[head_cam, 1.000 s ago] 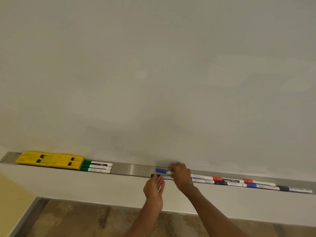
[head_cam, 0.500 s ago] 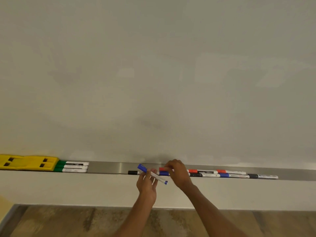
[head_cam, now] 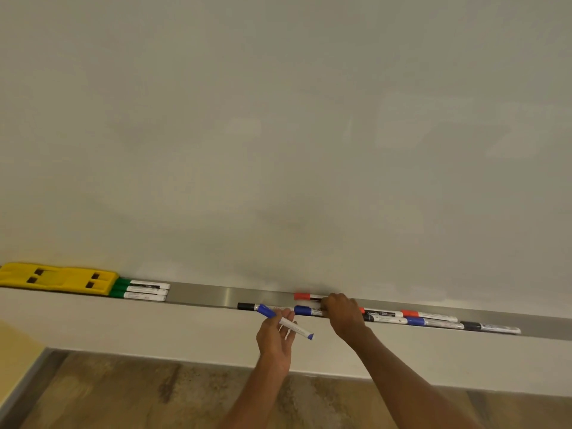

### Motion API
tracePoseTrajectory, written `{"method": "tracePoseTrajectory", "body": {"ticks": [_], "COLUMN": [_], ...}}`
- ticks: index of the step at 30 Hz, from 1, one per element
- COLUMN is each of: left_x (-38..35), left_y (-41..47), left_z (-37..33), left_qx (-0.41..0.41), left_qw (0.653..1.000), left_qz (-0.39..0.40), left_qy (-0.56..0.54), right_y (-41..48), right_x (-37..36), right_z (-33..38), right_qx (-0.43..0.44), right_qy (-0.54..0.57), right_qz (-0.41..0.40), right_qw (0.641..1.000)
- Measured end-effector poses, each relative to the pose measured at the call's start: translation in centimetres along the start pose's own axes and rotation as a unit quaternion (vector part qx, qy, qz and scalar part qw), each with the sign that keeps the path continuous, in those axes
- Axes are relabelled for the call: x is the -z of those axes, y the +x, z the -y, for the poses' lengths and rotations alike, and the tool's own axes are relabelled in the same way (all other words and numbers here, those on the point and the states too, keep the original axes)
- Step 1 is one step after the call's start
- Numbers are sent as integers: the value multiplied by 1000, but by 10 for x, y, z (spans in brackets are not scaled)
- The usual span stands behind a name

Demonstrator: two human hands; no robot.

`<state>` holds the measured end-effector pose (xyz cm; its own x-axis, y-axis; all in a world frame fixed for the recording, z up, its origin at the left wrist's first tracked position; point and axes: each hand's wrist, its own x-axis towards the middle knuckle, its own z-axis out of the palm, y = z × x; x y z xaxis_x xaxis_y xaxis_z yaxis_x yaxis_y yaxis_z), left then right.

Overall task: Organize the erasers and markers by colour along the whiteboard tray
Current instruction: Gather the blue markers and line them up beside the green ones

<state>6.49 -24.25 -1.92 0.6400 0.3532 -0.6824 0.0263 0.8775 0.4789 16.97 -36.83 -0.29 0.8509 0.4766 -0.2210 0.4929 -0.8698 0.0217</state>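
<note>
A steel tray (head_cam: 210, 295) runs along the bottom of the whiteboard. At its left end lie two yellow erasers (head_cam: 58, 278), with three green markers (head_cam: 139, 290) beside them. My left hand (head_cam: 276, 335) holds a blue marker (head_cam: 286, 325) just below the tray's front edge. My right hand (head_cam: 342, 314) rests in the tray, fingers closed on a second blue marker (head_cam: 305, 310). A red marker (head_cam: 305, 296) lies behind it and a black marker (head_cam: 247, 306) to its left. More red, black and blue markers (head_cam: 433, 320) lie to the right.
The whiteboard (head_cam: 278, 134) fills the view above the tray. Below the tray is a pale wall band (head_cam: 154, 332), then a wood-pattern floor (head_cam: 123, 394). A bare stretch of tray separates the green markers from the black one.
My left hand has stayed closed on the blue marker and dropped slightly below the tray. My right hand has closed on another blue marker in the tray. The view has shifted right.
</note>
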Motion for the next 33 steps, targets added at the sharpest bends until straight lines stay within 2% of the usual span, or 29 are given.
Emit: {"method": "tracePoseTrajectory", "body": {"ticks": [3,8,13,20,33], "left_x": [-2,-7,-16,-37,-61], "left_y": [1,1,-2,-10,-10], "left_z": [-1,4,14,30,56], "left_qx": [-15,-23,-15,-8,-11], "left_qw": [1000,999,999,998,996], "left_qz": [3,9,27,37,-3], "left_qy": [21,29,33,40,87], "right_y": [1,-4,-10,-18,-34], "right_x": [-1,-2,3,13,13], "right_z": [0,0,3,8,-27], "right_qx": [23,23,-1,18,-27], "right_qy": [-27,-1,105,296,354], "right_qz": [-3,-30,-80,-61,-74], "right_qw": [999,999,991,953,932]}}
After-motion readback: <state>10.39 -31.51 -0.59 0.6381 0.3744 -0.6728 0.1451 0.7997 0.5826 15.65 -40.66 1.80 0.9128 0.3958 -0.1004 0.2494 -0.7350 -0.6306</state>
